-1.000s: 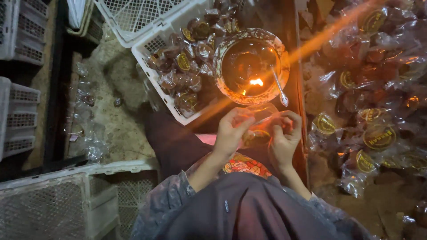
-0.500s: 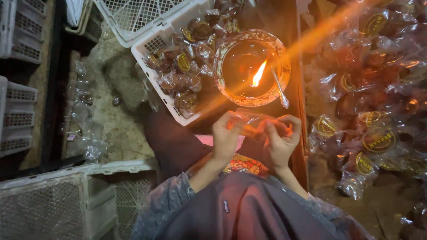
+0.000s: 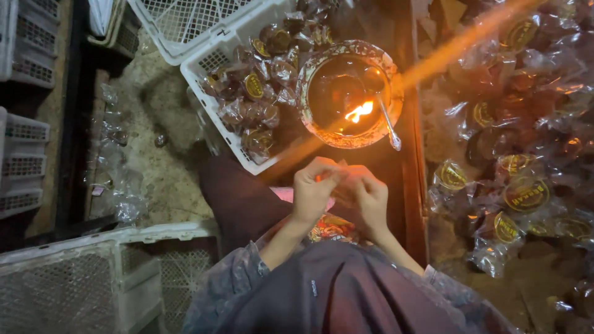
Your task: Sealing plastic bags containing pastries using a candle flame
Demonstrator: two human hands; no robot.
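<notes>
My left hand (image 3: 314, 190) and my right hand (image 3: 370, 199) meet close together just below a patterned bowl (image 3: 318, 60) that holds dark liquid, a small flame (image 3: 359, 112) and a metal spoon (image 3: 388, 124). Both hands pinch a small clear plastic packet (image 3: 340, 173) between the fingertips; most of it is hidden by the fingers. My lap with a dark garment (image 3: 334, 291) is below the hands.
A white plastic crate (image 3: 213, 60) of wrapped dark round sweets stands left of the bowl. Several more wrapped sweets (image 3: 513, 161) are piled on the right. White mesh crates (image 3: 93, 278) sit at lower left and far left, with loose clear wrappers (image 3: 120, 185) on the floor.
My hands have drawn closer together and slightly lower, away from the flame. The flame has shrunk from a tall tongue to a small one.
</notes>
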